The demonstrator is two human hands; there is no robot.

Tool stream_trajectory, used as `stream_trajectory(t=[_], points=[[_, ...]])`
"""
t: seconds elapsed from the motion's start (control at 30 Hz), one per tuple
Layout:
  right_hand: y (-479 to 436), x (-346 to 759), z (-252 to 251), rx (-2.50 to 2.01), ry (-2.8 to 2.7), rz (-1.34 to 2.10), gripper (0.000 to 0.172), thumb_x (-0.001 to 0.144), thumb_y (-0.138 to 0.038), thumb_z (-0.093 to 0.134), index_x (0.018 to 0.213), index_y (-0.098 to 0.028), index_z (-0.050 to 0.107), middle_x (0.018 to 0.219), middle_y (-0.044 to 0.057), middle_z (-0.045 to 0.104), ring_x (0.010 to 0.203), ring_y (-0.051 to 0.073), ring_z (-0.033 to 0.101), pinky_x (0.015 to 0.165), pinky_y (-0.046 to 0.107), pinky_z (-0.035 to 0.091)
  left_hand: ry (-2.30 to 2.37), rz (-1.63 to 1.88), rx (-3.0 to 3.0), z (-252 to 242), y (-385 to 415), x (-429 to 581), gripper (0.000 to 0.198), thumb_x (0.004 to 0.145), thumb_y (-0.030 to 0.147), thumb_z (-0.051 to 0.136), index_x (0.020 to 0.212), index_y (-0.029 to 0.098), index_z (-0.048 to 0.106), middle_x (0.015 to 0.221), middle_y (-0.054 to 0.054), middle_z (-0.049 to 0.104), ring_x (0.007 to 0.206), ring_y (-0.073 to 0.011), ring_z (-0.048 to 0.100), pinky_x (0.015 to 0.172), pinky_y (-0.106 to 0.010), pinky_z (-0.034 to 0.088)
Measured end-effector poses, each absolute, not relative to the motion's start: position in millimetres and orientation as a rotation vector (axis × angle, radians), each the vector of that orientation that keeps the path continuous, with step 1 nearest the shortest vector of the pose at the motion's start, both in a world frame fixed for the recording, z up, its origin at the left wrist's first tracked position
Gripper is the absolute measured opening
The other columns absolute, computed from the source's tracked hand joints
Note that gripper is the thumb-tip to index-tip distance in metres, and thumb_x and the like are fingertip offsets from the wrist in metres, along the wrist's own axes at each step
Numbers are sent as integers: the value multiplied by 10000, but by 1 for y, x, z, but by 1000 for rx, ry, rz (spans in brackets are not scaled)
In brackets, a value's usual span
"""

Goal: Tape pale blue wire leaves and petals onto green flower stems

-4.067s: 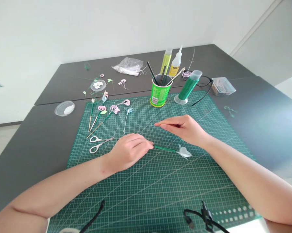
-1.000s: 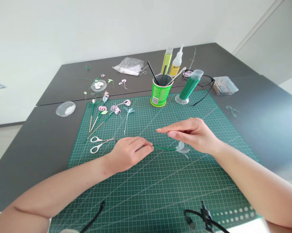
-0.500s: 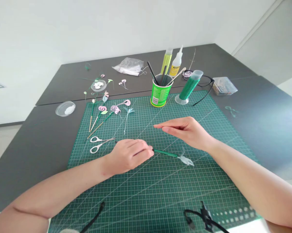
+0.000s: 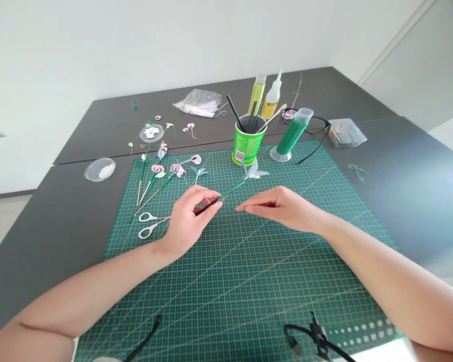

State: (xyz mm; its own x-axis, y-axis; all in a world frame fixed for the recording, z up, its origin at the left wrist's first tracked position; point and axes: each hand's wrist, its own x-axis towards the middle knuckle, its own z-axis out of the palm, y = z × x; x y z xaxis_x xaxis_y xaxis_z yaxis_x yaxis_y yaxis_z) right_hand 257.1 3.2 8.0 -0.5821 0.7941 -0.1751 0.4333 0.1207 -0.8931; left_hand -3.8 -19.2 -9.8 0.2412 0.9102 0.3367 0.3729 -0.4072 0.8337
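Note:
My left hand (image 4: 190, 218) is closed around the dark lower stick of an artificial flower (image 4: 232, 190). The flower's upper stem is wrapped in green and points up and to the right, ending in pale blue petals in front of the green can. A short gap to the right, my right hand (image 4: 271, 208) hovers over the cutting mat (image 4: 249, 281) with thumb and fingers pressed together. Whatever lies between those fingertips, if anything, is too small to make out. White-handled scissors (image 4: 148, 216) lie on the mat, their blades partly hidden behind my left hand.
Several finished stems (image 4: 156, 188) lie at the mat's left. At the back stand the green can (image 4: 246, 146) of sticks, a green thread spool (image 4: 294, 131) and a glue bottle (image 4: 271, 98). Eyeglasses (image 4: 319, 130) and a clear box (image 4: 347, 133) are to the right.
My left hand has turned and risen, swinging the flower's blue head from lower right to upper right. My right hand has moved slightly left and down, its fingers still together.

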Motion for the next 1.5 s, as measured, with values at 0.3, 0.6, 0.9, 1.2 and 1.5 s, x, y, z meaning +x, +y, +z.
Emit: stream_trajectory(t=[0.3,0.6,0.9,1.2,1.5], points=[[3,257,5,-1175,-2066,1406,346,992,-463,634,1138,-248,862,568,-10,572,472,105,304,449,279,206,1126,1008,1364,-5,-13,-1,155,842,319,807,930,196,770,997,-39,690,660,-86,547,567,-220,459],[3,254,10,-1219,-1851,1469,371,927,-517,706,1079,-220,868,533,-36,477,488,107,280,492,296,202,1030,924,1076,-3,-7,-1,215,887,375,812,977,180,793,643,39,569,546,-57,465,515,-180,386],[10,258,9,-1356,-1541,635,275,999,-371,571,1064,-265,815,1064,72,718,1036,241,639,959,427,479,856,807,805,-7,-7,3,362,815,412,896,968,155,693,878,-26,783,592,-71,631,486,-153,493],[-9,236,1,-1200,-1885,779,280,1040,-316,543,956,-215,789,1073,106,742,1009,253,694,907,426,534,785,708,814,-14,-10,5,366,877,418,842,1046,155,652,955,-75,819,643,-100,705,560,-181,553],[-11,216,2,-1026,-1558,1504,278,1017,-414,563,1009,-185,719,964,43,700,912,170,634,872,331,507,755,662,874,-16,-9,6,348,912,415,806,1092,161,651,1088,-115,816,804,-153,766,599,-210,568]])
